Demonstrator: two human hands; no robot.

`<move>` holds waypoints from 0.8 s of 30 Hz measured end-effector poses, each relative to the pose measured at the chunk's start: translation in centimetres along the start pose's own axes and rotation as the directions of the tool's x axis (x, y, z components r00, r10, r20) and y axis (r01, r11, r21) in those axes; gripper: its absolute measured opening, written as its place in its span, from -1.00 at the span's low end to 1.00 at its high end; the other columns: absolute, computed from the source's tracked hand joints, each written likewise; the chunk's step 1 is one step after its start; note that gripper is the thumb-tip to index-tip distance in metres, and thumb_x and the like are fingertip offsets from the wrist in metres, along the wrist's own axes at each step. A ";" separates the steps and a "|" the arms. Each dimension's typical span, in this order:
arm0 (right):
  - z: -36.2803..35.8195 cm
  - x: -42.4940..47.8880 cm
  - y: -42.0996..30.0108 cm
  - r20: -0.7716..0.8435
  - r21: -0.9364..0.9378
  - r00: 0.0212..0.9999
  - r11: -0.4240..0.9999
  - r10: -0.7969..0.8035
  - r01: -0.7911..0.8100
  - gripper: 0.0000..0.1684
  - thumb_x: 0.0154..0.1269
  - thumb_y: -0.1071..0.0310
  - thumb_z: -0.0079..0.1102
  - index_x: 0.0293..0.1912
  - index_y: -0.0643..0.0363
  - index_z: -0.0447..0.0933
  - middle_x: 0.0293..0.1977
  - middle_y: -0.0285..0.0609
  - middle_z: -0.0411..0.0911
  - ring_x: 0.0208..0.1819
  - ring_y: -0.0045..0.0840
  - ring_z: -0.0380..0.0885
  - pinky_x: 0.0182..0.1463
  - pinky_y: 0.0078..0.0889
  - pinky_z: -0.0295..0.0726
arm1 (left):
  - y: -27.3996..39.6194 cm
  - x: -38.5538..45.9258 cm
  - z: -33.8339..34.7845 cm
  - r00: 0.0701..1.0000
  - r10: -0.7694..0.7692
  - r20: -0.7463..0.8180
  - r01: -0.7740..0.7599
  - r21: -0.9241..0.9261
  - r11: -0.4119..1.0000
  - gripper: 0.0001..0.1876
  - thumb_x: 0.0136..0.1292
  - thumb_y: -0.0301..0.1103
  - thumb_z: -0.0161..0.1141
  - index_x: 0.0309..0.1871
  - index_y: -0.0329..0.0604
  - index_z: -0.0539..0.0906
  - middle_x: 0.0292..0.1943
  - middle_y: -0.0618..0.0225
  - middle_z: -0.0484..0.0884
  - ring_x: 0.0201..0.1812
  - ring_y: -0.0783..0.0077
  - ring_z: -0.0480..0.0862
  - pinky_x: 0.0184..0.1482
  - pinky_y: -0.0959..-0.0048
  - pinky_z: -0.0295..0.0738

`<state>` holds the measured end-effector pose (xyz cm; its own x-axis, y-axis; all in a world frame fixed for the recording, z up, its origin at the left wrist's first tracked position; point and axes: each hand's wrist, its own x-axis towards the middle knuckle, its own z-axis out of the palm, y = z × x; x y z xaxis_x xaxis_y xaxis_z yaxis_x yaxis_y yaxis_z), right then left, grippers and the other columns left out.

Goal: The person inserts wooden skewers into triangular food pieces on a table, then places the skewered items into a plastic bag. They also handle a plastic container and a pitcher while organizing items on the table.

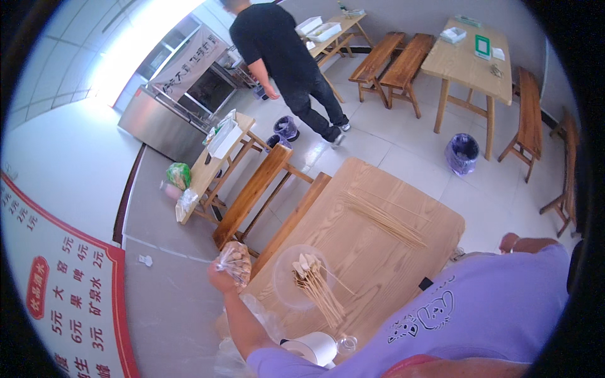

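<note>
My left hand [221, 279] holds up the gathered neck of a clear plastic bag [237, 264] of light brown food pieces, over the left edge of the wooden table. Beside it on the table is a round translucent bowl [282, 288]; skewers of pale and brown food [309, 271] rest in it, their bare sticks [326, 302] sticking out over its rim. Loose bamboo skewers [387, 219] lie in a bundle farther up the tabletop [401, 184]. My right hand [508, 243] is off the table's right side, partly blurred; whether it holds anything cannot be told.
Near me on the table stand a white container [316, 347], a clear glass [347, 345] and crumpled clear plastic [257, 312]. Wooden benches [255, 193] are beyond the left edge. A lined bin [462, 153] stands on the floor. A person in black [279, 42] is farther off, near other tables.
</note>
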<state>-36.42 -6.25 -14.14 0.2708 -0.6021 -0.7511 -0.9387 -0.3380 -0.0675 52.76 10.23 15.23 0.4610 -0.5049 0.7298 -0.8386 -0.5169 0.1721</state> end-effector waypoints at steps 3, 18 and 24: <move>-2.1 2.2 -0.7 -0.052 -0.006 0.994 0.996 -0.091 0.091 -0.82 -0.12 0.20 -0.04 -0.60 -0.02 0.53 -0.61 -0.31 0.51 -0.47 -0.52 0.50 -0.41 -0.39 0.44 | 7.6 2.8 -5.1 0.947 -0.281 0.152 0.320 -0.444 0.837 -0.88 0.09 -0.41 -0.02 -0.44 -0.27 0.48 -0.53 0.34 0.43 -0.55 0.41 0.44 -0.54 0.52 0.34; -20.9 7.9 -18.7 -0.608 0.400 0.782 0.798 -0.137 0.450 -0.61 -0.02 0.08 -0.10 -0.41 0.24 0.46 -0.46 0.04 0.48 -0.36 -0.11 0.44 -0.24 -0.16 0.40 | 29.8 -10.7 -5.0 0.745 -0.366 0.558 0.667 -0.603 0.437 -0.82 0.11 -0.36 0.01 -0.55 -0.24 0.49 -0.63 0.44 0.40 -0.62 0.64 0.34 -0.63 0.66 0.22; -21.4 9.7 -21.8 -0.517 0.420 0.824 0.771 -0.230 0.479 -0.65 -0.03 0.07 0.06 -0.44 0.20 0.44 -0.49 -0.04 0.49 -0.39 -0.24 0.46 -0.31 -0.28 0.41 | 35.6 -17.1 -4.5 0.656 -0.530 0.538 0.753 -0.516 0.408 -0.86 0.10 -0.43 -0.02 -0.52 -0.29 0.46 -0.60 0.38 0.40 -0.62 0.63 0.33 -0.61 0.65 0.24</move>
<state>-8.73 -20.24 -5.90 0.5498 -0.7926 -0.2636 -0.6833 -0.2452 -0.6878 13.74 3.59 11.88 0.9029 -0.4288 0.0313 -0.1446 -0.2344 0.9613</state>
